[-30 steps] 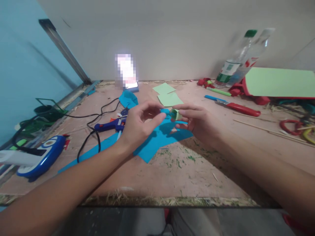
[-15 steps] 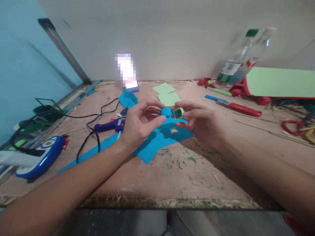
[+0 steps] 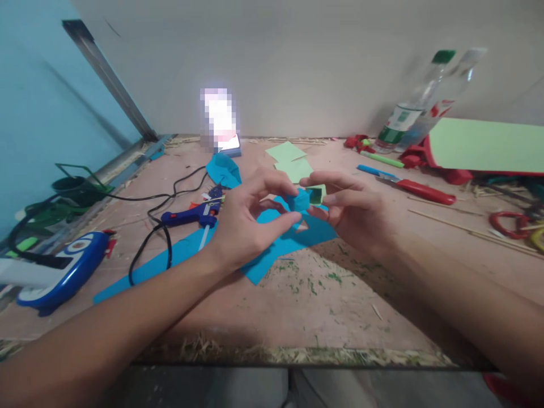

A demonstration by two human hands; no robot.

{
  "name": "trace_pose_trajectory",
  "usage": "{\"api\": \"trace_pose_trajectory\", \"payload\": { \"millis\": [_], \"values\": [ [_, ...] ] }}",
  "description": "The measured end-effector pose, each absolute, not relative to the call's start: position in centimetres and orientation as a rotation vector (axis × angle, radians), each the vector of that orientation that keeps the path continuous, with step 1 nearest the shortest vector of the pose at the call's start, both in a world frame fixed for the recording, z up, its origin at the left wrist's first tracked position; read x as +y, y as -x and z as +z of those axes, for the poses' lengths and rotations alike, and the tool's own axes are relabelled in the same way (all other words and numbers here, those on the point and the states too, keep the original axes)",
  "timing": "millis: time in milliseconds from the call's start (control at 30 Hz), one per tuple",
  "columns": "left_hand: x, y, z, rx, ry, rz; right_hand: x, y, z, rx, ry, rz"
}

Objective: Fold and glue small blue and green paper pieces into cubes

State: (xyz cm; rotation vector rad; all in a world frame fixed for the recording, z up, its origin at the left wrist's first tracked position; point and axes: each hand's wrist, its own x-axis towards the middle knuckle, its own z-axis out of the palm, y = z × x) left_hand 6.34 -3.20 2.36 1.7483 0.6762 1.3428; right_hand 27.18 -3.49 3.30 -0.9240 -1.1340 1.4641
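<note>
Between its thumb and fingertips, my left hand (image 3: 259,218) pinches a small blue paper piece (image 3: 300,200) with a boxy shape. Right beside it, the fingers of my right hand (image 3: 355,209) close on a small light green paper box (image 3: 318,195), whose dark open side faces the blue piece. The two pieces are close together; whether they touch is hard to tell. Below both hands lies cut blue paper (image 3: 263,266), partly covered by my left hand and forearm. Two light green paper squares (image 3: 287,152) rest behind my hands.
A blue glue gun (image 3: 191,216) with a black cord lies left of my hands. Further left is a blue and white lamp base (image 3: 70,275). At right are a red-handled cutting tool (image 3: 425,191), bottles (image 3: 399,124) and a red tray with green paper (image 3: 488,141). Green scraps (image 3: 331,277) litter the table.
The blue piece has turned and moved right, closer to the green box. My left hand has shifted right with it. The view has shifted slightly.
</note>
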Motion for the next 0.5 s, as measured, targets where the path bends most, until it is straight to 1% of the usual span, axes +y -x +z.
{"api": "trace_pose_trajectory", "payload": {
  "millis": [400, 500],
  "values": [
    [-2.7, -6.6, 1.5, 0.758, -1.622, 1.332, -3.8, -27.0, 3.1, -1.123, 0.819, 1.498],
    [-2.6, -6.6, 1.4, 0.781, -1.629, 1.321, -3.8, -26.9, 3.3, -1.131, 0.856, 1.483]
  ]
}}
